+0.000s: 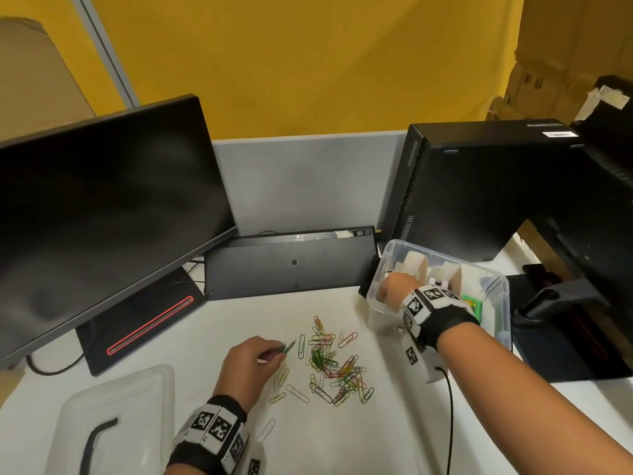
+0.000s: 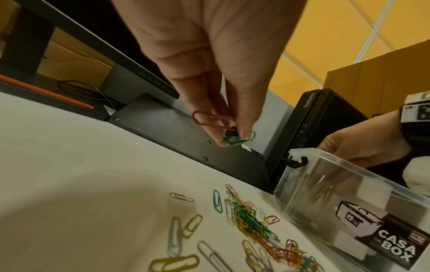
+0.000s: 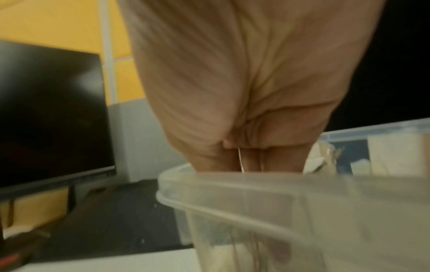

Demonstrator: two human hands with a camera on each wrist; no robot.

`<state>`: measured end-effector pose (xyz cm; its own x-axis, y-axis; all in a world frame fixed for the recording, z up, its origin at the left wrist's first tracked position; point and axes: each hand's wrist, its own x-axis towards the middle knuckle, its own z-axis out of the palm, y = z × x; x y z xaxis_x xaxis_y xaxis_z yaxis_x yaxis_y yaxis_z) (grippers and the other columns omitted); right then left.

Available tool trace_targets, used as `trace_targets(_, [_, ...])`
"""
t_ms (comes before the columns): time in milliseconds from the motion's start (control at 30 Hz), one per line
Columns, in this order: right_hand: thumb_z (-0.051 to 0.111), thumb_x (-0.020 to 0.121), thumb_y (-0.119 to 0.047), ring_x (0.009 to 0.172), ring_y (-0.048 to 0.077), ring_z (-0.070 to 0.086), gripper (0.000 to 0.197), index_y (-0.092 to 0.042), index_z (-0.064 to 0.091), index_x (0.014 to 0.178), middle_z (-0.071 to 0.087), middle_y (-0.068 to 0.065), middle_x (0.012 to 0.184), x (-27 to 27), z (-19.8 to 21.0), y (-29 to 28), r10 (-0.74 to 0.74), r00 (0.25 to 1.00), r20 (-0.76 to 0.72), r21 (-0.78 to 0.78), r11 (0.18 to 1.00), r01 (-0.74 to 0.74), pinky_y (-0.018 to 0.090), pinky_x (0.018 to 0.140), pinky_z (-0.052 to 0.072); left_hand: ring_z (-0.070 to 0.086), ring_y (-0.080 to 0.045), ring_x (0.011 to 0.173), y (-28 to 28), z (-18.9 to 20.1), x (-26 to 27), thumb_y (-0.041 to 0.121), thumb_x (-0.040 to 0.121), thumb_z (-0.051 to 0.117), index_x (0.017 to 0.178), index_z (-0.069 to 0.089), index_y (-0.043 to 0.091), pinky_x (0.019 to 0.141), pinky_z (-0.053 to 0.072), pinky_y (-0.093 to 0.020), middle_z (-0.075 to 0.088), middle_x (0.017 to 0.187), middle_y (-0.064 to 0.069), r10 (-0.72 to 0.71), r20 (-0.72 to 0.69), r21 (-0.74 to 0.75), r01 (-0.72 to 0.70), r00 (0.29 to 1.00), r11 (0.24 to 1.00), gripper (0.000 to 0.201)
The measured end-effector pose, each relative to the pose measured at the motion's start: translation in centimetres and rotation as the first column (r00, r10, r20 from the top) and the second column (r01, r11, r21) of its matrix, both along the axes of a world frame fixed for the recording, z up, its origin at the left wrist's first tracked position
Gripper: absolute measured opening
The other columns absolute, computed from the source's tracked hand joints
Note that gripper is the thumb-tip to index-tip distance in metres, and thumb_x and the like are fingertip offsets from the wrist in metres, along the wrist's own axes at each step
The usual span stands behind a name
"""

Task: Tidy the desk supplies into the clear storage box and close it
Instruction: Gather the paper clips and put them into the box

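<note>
Loose coloured paper clips [image 1: 329, 365] [image 2: 251, 220] lie heaped on the white desk. Just left of the heap, my left hand [image 1: 282, 351] [image 2: 232, 139] pinches a few clips, green ones and a purple one [image 2: 209, 121], a little above the desk. The clear storage box [image 1: 378, 315] [image 2: 349, 202] [image 3: 256, 206] stands open to the right. My right hand [image 1: 385, 293] [image 2: 356, 147] [image 3: 244, 160] reaches down into its near left corner. The frosted wall and blur hide its fingertips. The box lid [image 1: 113, 406] lies at the front left.
A dark monitor [image 1: 102, 217] stands at the left, an upturned keyboard [image 1: 287, 265] leans at the back, and a black computer tower [image 1: 479, 190] sits right behind the box. Pale cardboard-like pieces [image 1: 416, 265] and a green item [image 1: 474, 305] are in the box.
</note>
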<state>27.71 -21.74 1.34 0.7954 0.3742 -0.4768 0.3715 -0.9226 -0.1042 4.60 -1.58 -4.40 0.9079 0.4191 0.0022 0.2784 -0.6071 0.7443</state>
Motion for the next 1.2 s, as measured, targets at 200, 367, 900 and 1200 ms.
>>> trace_targets(200, [0.044, 0.097, -0.013, 0.109, 0.015, 0.055, 0.030, -0.019, 0.062, 0.120, 0.060, -0.004, 0.117, -3.2, 2.4, -6.3, -0.129, 0.977, 0.172, 0.528, 0.849, 0.019, 0.031, 0.099, 0.043, 0.062, 0.001, 0.082, -1.6, 1.5, 0.4, 0.012, 0.078, 0.075, 0.089, 0.074, 0.023, 0.069, 0.052, -0.011, 0.068, 0.079, 0.013, 0.000, 0.063, -0.068, 0.004, 0.998, 0.998, 0.016])
trace_targets(367, [0.052, 0.092, -0.020, 0.124, 0.021, 0.043, 0.036, -0.016, 0.053, 0.127, 0.051, 0.004, 0.132, -4.7, -1.2, -14.4, -0.423, 0.794, 0.436, 0.562, 0.818, 0.127, 0.041, 0.105, 0.038, 0.064, -0.001, 0.082, -5.5, 5.9, 4.6, 0.012, 0.078, 0.074, 0.092, 0.074, 0.019, 0.070, 0.050, -0.008, 0.069, 0.083, 0.012, -0.098, 0.185, -0.064, 0.111, 0.978, 0.992, 0.015])
trace_targets(900, [0.042, 0.096, -0.019, 0.093, 0.004, 0.051, 0.040, -0.015, 0.043, 0.136, 0.013, -0.022, 0.154, -6.1, -6.4, -16.7, -0.607, 0.765, 0.214, 0.761, 0.595, 0.258, 0.028, 0.064, 0.052, 0.057, -0.033, 0.112, -16.1, 6.2, 22.1, 0.016, 0.092, 0.053, 0.131, 0.050, 0.008, 0.098, 0.046, -0.040, 0.055, 0.128, -0.017, -0.360, -0.677, 0.316, 0.695, 0.642, 0.646, 0.040])
trace_targets(1200, [0.040, 0.095, -0.022, 0.140, 0.025, 0.022, 0.040, -0.013, 0.044, 0.134, 0.031, 0.003, 0.150, -6.7, -5.3, -16.4, -0.457, 0.758, 0.465, 0.564, 0.813, 0.144, 0.046, 0.115, 0.022, 0.058, -0.006, 0.101, -7.8, 6.0, 11.2, 0.020, 0.096, 0.048, 0.117, 0.062, 0.028, 0.092, 0.049, -0.025, 0.063, 0.113, 0.010, -0.291, -0.016, 0.178, 0.289, 0.957, 0.941, 0.027])
